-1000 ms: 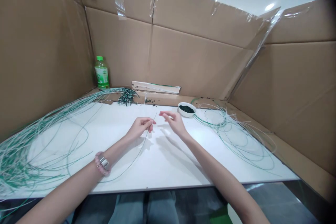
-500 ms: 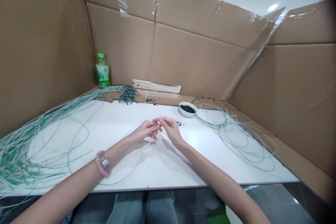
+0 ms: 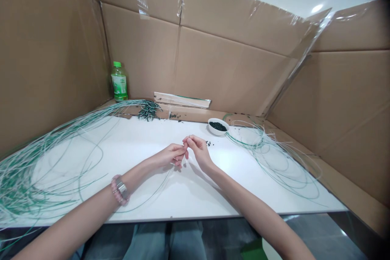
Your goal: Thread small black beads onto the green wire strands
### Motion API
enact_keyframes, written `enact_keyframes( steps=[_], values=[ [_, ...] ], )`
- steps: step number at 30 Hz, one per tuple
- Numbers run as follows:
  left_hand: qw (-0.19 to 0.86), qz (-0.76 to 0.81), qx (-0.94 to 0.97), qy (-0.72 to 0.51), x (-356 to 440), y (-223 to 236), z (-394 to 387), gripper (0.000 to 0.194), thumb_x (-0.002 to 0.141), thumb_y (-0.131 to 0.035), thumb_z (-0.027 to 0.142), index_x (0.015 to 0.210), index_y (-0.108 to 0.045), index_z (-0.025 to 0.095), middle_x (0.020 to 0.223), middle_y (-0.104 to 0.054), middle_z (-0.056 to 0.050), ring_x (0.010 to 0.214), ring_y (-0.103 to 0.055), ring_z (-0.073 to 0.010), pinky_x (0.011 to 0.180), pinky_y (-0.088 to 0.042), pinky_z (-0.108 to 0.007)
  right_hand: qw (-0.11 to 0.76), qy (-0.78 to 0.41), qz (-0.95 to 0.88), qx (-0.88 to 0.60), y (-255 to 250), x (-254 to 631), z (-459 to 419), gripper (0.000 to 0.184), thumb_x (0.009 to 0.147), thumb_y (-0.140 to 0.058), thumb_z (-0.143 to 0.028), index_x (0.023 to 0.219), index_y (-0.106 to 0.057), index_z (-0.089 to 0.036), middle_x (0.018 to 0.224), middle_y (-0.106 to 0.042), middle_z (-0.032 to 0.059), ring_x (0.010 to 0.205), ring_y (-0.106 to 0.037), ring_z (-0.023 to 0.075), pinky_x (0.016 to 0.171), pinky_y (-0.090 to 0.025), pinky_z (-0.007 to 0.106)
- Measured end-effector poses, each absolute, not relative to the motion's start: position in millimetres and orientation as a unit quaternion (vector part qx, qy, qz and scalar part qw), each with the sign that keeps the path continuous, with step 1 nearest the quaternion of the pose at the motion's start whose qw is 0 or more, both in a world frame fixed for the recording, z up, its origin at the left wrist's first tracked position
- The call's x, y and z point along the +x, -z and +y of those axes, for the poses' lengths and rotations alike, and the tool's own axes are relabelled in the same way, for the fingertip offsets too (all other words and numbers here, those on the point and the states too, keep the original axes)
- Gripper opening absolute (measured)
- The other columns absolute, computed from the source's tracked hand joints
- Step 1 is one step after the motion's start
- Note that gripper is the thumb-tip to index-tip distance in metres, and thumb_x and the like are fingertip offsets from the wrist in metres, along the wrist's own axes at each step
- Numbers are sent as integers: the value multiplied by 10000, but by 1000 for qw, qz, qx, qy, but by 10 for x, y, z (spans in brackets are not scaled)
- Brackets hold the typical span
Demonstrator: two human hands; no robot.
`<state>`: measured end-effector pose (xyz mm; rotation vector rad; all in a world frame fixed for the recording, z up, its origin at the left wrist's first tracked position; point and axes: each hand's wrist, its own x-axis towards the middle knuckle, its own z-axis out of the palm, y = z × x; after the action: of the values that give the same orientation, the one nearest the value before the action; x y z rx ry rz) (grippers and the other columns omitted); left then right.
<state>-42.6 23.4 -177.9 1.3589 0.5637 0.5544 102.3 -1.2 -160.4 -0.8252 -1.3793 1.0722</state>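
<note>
My left hand [image 3: 175, 154] is closed on a thin green strand [image 3: 157, 190], which trails from under the fingers down to the table's front edge. Right beside it, my right hand [image 3: 196, 147] pinches with thumb and forefinger, and a tiny tip pokes up above them. The two hands meet at the fingertips over the white table. Whatever sits between the fingertips is too small to make out. Just behind my right hand stands a white bowl [image 3: 217, 132] of small dark pieces. A few loose dark bits [image 3: 209, 143] lie in front of the bowl.
A large bundle of green and white strands [image 3: 61, 146] covers the left side, its dark ends [image 3: 148, 110] gathered at the back. More loose strands [image 3: 268, 158] curl on the right. A green bottle [image 3: 119, 83] stands in the back left corner. Cardboard walls [image 3: 231, 65] enclose the table.
My right hand's fingertips have shifted slightly up and away from the left hand. The left hand has dropped a little, and the strand below it has moved slightly.
</note>
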Motion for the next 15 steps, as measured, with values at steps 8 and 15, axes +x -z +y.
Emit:
enact_keyframes(
  steps=[8, 15],
  values=[
    [675, 275, 650, -217, -470, 1744, 264, 438, 761, -538, 575, 644, -489, 156, 524, -153, 93, 419, -124, -41, 401, -129, -179, 569, -469, -593, -325, 1505, 1119, -43, 297, 834, -432, -467, 682, -354, -224, 611, -247, -44, 523, -313, 114, 512, -352, 259],
    [560, 316, 726, -245, -548, 1665, 237, 271, 760, -578, 401, 731, -642, 139, 610, -490, 6, 536, -423, -97, 489, -308, -201, 489, -377, -697, -365, 1474, 1225, -77, 330, 854, -465, -443, 641, -470, -191, 588, -377, -28, 542, -337, 112, 556, -299, 261]
  ],
)
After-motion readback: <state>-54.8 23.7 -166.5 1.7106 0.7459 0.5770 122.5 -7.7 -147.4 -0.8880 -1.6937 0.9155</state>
